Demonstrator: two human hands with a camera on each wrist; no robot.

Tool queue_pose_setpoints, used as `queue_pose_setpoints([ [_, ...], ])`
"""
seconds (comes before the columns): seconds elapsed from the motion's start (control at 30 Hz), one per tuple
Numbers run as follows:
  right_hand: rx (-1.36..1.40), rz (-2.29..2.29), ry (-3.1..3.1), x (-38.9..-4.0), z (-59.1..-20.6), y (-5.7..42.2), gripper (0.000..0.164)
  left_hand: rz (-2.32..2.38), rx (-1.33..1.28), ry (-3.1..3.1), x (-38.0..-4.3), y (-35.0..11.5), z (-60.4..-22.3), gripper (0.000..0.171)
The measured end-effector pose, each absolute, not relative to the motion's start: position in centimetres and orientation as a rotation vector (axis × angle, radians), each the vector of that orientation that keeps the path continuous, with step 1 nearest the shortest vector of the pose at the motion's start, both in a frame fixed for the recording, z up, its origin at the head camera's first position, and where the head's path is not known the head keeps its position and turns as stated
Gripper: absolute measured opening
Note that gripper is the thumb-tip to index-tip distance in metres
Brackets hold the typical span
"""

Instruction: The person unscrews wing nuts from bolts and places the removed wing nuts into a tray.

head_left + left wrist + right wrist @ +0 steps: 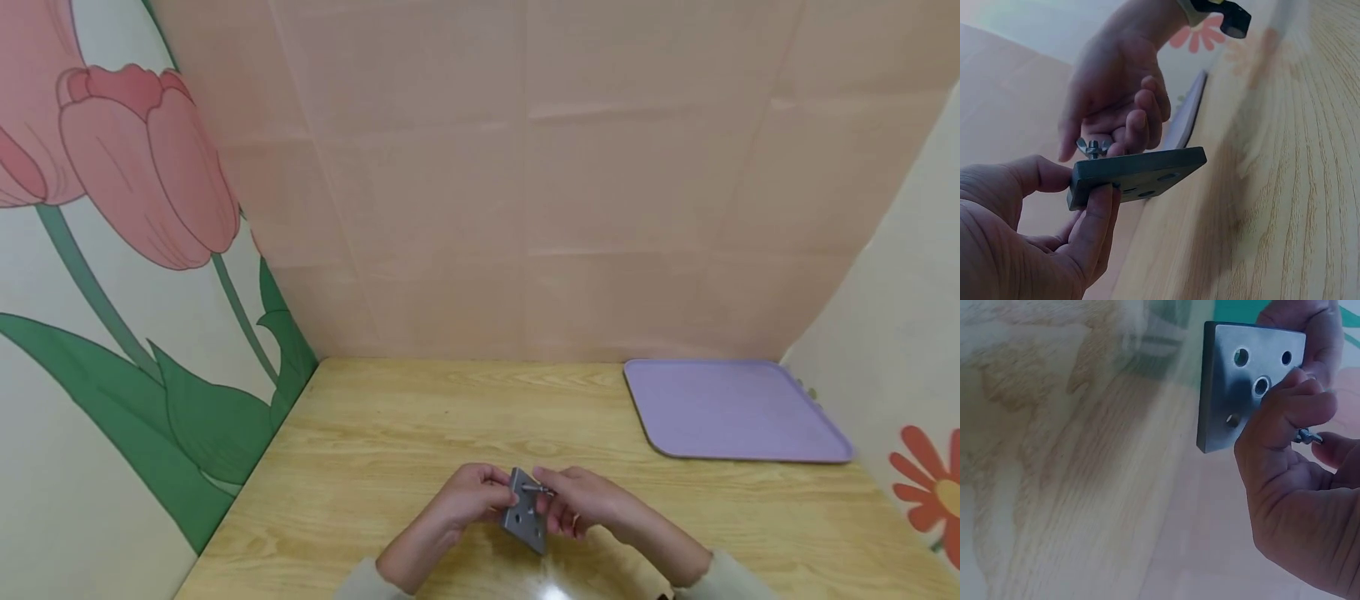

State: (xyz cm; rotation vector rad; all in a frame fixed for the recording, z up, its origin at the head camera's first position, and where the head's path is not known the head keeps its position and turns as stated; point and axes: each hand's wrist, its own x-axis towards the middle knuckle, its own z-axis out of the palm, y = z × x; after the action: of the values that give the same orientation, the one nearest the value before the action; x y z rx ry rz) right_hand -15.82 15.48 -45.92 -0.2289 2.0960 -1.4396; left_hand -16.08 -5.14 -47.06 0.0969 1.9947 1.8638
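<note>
A square grey metal plate (pixel 525 521) with several round holes is held up over the table, tilted on edge. My left hand (pixel 474 500) grips it by one corner, thumb on one face and fingers against the other, as the left wrist view shows. At that corner a small silver wing nut (pixel 1093 149) sits on a threaded bolt standing out from the plate. My right hand (pixel 585 502) pinches the wing nut, thumb at one wing and curled fingers at the other side. In the right wrist view those fingers partly hide the nut and the plate's edge.
The wood-grain table (pixel 420 425) spreads beneath both hands. A purple tray (pixel 735 408) lies at the back right. A pinkish covering (pixel 525 208) rises behind the table, and walls with painted flowers stand at left and right.
</note>
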Motion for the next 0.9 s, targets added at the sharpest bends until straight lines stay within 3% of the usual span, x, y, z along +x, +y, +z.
queue_pose_setpoints([
  [0.13, -0.335, -1.362, 2.237, -15.8, -45.6, 15.6, 0.056, 1.849, 0.089, 2.001, -16.2, -5.3, -46.9, 0.022],
  [0.33, -0.834, -0.933, 2.741, -15.6, -44.9, 15.6, 0.029, 1.862, 0.099, 1.996, -16.3, -5.2, -47.0, 0.021],
  [0.53, -1.125, -0.637, 2.997, -15.3, -44.7, 15.4, 0.012, 1.871, 0.087, 1.993, -16.5, -5.1, -47.5, 0.023],
  [0.73, -1.142, -0.651, 3.026, -15.1, -44.7, 15.4, 0.015, 1.857, 0.088, 2.002, -16.5, -5.2, -47.3, 0.023],
  [0.9, -0.900, -0.881, 2.868, -15.3, -44.6, 15.7, 0.025, 1.838, 0.085, 2.009, -16.4, -5.2, -47.1, 0.022],
])
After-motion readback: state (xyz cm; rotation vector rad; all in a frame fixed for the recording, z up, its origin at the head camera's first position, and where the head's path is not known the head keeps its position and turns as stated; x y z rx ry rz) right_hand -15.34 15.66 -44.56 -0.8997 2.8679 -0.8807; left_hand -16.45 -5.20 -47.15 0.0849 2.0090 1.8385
